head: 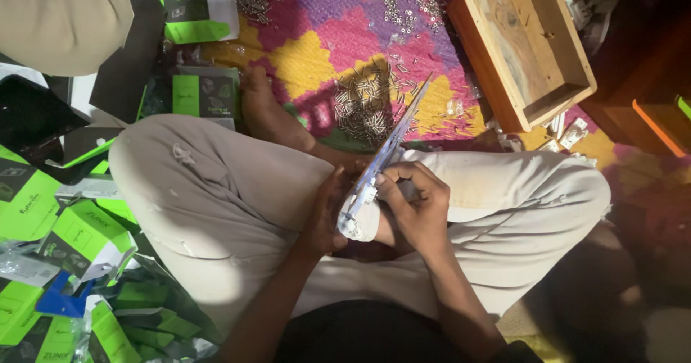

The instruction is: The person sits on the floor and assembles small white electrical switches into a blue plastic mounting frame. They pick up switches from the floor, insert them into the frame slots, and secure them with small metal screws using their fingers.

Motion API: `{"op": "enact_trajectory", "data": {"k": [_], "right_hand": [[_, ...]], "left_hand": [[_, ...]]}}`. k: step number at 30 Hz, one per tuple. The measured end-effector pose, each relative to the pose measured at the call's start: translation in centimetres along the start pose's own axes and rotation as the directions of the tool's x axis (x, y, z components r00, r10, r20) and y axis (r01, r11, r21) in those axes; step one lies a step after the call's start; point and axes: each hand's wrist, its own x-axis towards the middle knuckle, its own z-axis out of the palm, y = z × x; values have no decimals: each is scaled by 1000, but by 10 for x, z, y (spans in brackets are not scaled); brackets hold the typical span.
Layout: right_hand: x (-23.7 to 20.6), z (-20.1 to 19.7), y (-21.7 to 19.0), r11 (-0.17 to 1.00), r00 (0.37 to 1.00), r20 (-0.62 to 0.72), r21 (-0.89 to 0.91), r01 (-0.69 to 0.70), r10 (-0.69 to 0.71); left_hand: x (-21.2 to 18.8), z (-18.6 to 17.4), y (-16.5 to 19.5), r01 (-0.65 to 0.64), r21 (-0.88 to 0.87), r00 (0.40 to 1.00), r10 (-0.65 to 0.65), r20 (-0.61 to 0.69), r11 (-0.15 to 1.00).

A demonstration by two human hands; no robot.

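Colourful woven mat (338, 43) fills upper centre of frame, patchy pink, yellow and purple, fuzzy texture. Person's legs in pale beige cloth trousers (216, 190) crossed over centre, soft and wrinkled, bare foot (263, 107) resting on the mat edge. Open wooden box (525, 46) at upper right, rectangular, plain grained boards, tilted corner-on. Heap of bright green and black cardboard cartons (65, 226) down the left side, flat and glossy, some in clear crinkled plastic. Long thin flat strip (385, 154), metallic with bluish sheen, runs diagonally at centre from the hands up toward the mat, with a small white fitting at its lower end. Left hand (327, 219) at centre, grip closed around the strip's lower end from behind. Right hand (417, 205) just beside it, fingertips pinched on the strip near the white fitting. Small shiny metal screws (363, 104) piled loose on the mat above the strip; more scattered at top centre.
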Motion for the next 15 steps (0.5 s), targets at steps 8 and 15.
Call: {"op": "enact_trajectory", "data": {"k": [8,15], "right_hand": [[-3,-1,6,974,981,3,118,-194,195],[-1,-4,13,1000,1000,-1,-8,-4,4]], "left_hand": [[4,-6,1,-33,186,999,25,44,982],[10,2,8,12,35,999,-13,34,999]]}}
